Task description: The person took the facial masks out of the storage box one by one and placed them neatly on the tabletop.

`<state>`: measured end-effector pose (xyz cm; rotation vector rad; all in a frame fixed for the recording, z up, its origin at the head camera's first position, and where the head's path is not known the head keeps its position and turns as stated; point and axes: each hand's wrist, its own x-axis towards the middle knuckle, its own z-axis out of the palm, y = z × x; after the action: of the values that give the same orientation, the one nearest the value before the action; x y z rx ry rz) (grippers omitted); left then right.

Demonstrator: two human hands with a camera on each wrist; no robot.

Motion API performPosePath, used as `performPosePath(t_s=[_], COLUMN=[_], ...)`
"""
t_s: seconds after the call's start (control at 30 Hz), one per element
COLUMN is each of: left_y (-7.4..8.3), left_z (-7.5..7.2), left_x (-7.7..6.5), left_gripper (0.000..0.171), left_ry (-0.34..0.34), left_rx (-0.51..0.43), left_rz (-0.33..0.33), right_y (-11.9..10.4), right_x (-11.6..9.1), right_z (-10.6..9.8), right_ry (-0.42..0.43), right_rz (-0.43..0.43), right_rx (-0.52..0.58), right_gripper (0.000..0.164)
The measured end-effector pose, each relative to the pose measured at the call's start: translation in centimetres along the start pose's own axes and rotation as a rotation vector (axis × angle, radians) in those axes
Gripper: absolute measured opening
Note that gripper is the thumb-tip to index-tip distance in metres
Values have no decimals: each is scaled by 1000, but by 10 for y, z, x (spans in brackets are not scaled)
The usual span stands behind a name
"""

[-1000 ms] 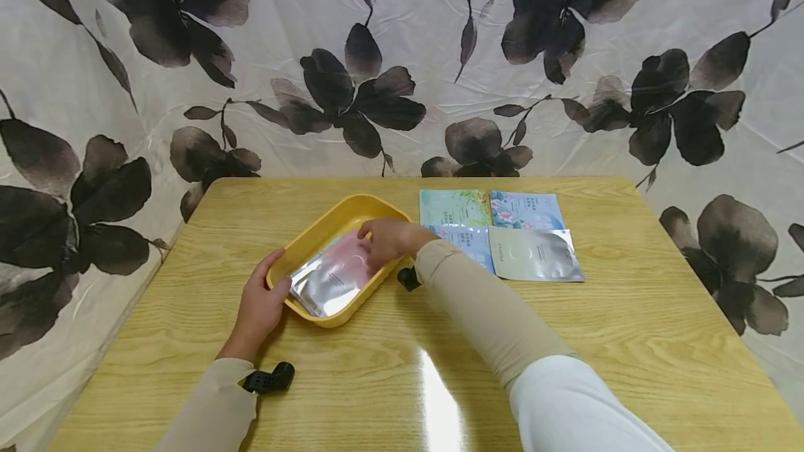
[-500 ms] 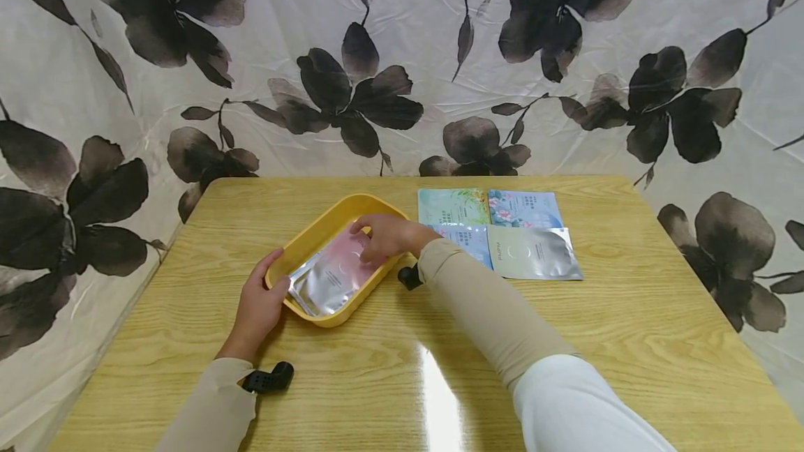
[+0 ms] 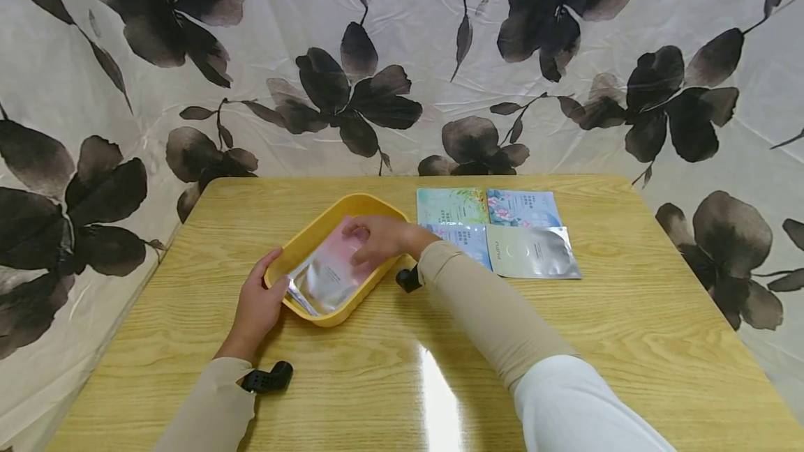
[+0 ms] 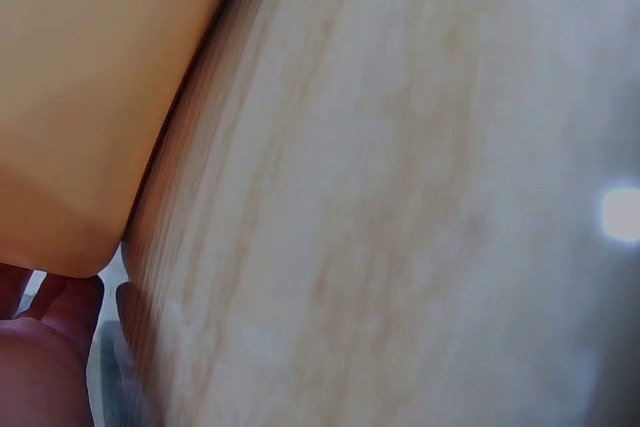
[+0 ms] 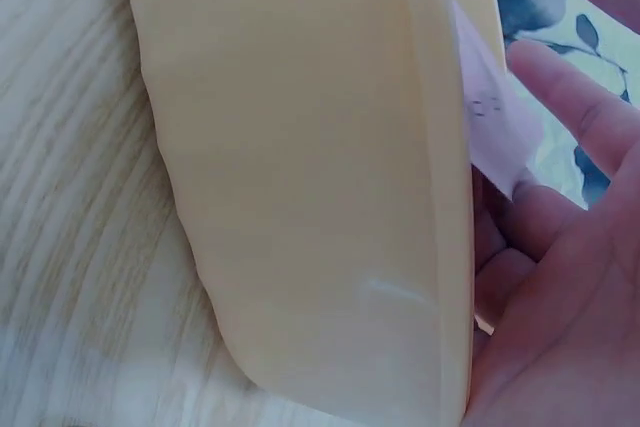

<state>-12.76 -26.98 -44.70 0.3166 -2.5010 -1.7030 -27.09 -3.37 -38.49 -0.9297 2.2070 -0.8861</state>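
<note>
A yellow plastic basket (image 3: 339, 314) stands at a slant on the table, left of centre. My left hand (image 3: 262, 302) grips its near left end, fingers around the outside and thumb at the rim. Inside lies a pink and silver face mask sachet (image 3: 329, 274), with a silver packet (image 3: 301, 300) partly showing beneath it. My right hand (image 3: 382, 237) reaches over the right rim and holds the sachet's pink end with curled fingers. In the right wrist view, the pink sachet (image 5: 500, 127) rises above the rim beside the fingers; their exact contact is partly hidden.
Flat sachets lie right of the basket: a green one (image 3: 451, 206), a blue one (image 3: 524, 208), another blue one (image 3: 467, 239) partly behind the right arm, and a silver-green one (image 3: 535, 252). A floral cloth (image 3: 389, 138) hangs behind the wooden table (image 3: 352, 396).
My right hand has shifted slightly left inside the basket, and the pink sachet has slid and bent with it. The left hand keeps its grip on the basket.
</note>
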Motion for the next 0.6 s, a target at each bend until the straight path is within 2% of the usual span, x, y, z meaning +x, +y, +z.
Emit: performPosePath(t_s=[0.37, 0.6], left_y=[-3, -2], left_z=[1, 0], left_x=[3, 3], left_gripper=[59, 59], left_ry=[10, 21], left_rx=[8, 47], left_rz=[6, -4], right_y=[-7, -11], right_x=[1, -2], right_z=[7, 9], right_ry=[57, 94], right_rz=[-87, -57], right_rx=[-2, 8], right_gripper=[60, 58])
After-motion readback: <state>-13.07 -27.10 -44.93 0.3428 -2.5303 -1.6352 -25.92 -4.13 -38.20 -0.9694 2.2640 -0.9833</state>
